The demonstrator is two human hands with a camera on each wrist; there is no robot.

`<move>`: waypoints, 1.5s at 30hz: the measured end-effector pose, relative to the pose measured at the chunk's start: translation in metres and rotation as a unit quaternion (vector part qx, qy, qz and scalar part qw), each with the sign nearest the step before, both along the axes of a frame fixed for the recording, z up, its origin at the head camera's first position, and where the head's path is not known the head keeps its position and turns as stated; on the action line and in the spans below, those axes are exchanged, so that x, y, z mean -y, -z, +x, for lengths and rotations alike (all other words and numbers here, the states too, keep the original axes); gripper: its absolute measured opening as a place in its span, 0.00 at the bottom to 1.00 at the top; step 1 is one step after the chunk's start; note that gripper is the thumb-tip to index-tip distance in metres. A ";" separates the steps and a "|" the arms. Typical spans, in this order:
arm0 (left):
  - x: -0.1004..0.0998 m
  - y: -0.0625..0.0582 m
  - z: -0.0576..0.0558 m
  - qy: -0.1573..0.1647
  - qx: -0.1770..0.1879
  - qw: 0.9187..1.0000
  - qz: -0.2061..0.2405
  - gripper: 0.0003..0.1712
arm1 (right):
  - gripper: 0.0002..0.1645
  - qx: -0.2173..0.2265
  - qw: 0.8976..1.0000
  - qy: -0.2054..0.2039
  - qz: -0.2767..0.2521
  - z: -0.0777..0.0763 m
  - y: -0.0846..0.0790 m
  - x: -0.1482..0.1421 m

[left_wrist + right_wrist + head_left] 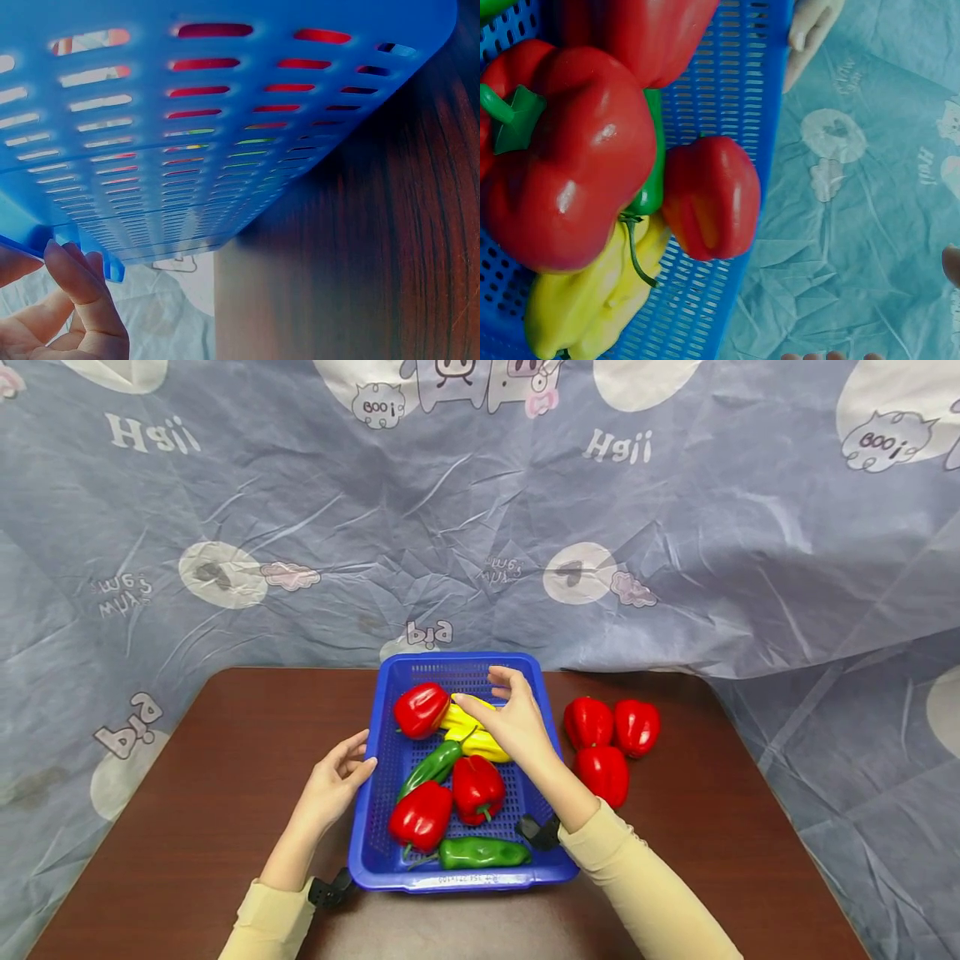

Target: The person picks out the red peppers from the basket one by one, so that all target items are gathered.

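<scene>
A blue plastic basket [362,835] holds three red bell peppers [421,817], two long green peppers [484,852] and some yellow peppers [480,745]. At its left side my left hand [334,783] pinches the rim; the left wrist view shows thumb and fingers [79,296] on either side of that edge. My right hand [517,720] hovers over the basket's right part, beside the yellow peppers, its fingers apart and nothing in them. In the right wrist view only fingertips [835,356] and the thumb tip appear, clear of the peppers.
Three more red bell peppers [602,774] lie grouped on the brown table [712,827], just right of the basket. Behind the table's far edge hangs a grey-blue printed cloth [465,510]. Each wrist wears a black camera mount [330,890].
</scene>
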State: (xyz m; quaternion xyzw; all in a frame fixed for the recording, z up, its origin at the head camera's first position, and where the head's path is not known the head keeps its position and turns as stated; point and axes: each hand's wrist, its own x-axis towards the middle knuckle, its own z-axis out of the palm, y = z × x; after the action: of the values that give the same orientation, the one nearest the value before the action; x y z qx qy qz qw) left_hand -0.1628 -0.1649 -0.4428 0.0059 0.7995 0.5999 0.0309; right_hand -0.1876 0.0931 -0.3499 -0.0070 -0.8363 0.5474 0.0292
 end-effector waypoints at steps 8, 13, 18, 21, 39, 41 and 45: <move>0.000 -0.001 0.000 0.000 0.002 1.000 0.007 0.30 | 0.46 0.010 0.999 -0.009 0.031 -0.020 0.015 0.023; 0.001 0.000 0.000 0.000 0.004 1.000 0.010 0.30 | 0.49 0.022 0.999 -0.031 0.039 -0.029 0.021 0.034; 0.001 0.001 -0.001 -0.003 0.001 1.000 -0.002 0.30 | 0.51 0.033 0.997 -0.049 0.046 -0.036 0.025 0.039; 0.001 0.001 -0.001 -0.006 0.000 1.000 -0.007 0.30 | 0.52 0.039 0.996 -0.057 0.051 -0.040 0.028 0.040; 0.000 0.002 0.000 -0.004 0.009 1.000 -0.005 0.30 | 0.50 0.115 0.991 -0.058 0.020 -0.073 0.046 0.047; 0.000 0.003 -0.001 -0.005 0.006 1.000 -0.007 0.30 | 0.50 0.128 0.990 -0.053 0.003 -0.076 0.048 0.047; 0.000 0.003 -0.001 -0.007 0.003 1.000 -0.010 0.30 | 0.51 0.157 0.986 -0.046 -0.032 -0.080 0.049 0.048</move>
State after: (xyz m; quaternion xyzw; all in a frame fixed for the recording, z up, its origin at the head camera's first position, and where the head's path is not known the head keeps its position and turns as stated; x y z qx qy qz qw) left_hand -0.1638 -0.1654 -0.4454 -0.0021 0.8052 0.5923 0.0290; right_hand -0.2674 0.0455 -0.3989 -0.0547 -0.8118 0.5671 -0.1278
